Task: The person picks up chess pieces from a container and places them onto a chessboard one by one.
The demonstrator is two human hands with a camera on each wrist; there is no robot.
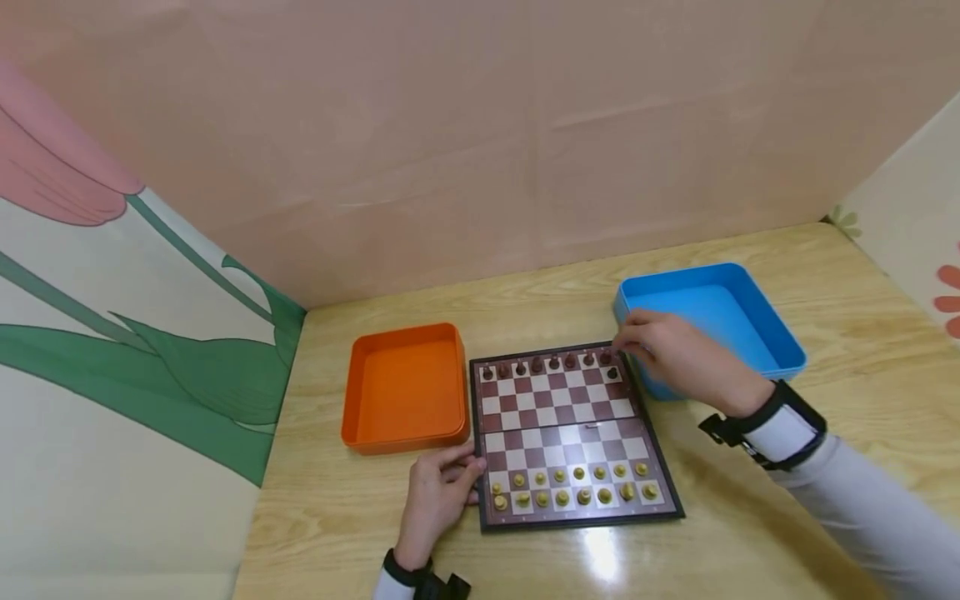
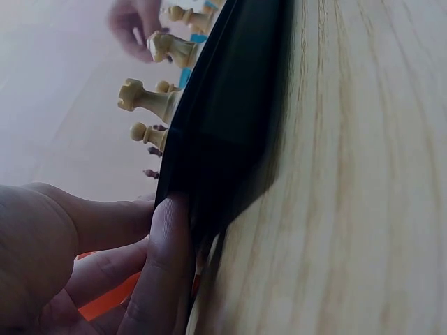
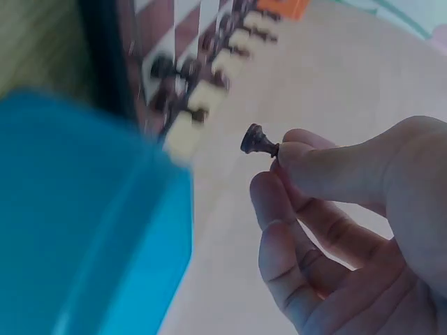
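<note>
A folding chessboard [image 1: 557, 417] lies on the table with light pieces [image 1: 583, 496] in two rows along its near side. Dark pieces [image 1: 537, 364] line its far edge, and one dark pawn [image 1: 612, 372] stands in front of them at the right. My left hand [image 1: 441, 492] grips the board's left edge, thumb and fingertips at the black rim [image 2: 178, 153]. Over the board's far right corner, my right hand [image 1: 671, 354] pinches a small dark chess piece [image 3: 257, 141] between thumb and fingers. The piece's base points outward; its top is hidden by the fingertips.
An orange tray [image 1: 405, 387] stands left of the board. To the right is a blue tray [image 1: 783, 358], close beside the board's far corner and partly behind my right hand. A pinkish covered wall [image 1: 450, 167] rises behind the table [image 1: 322, 500].
</note>
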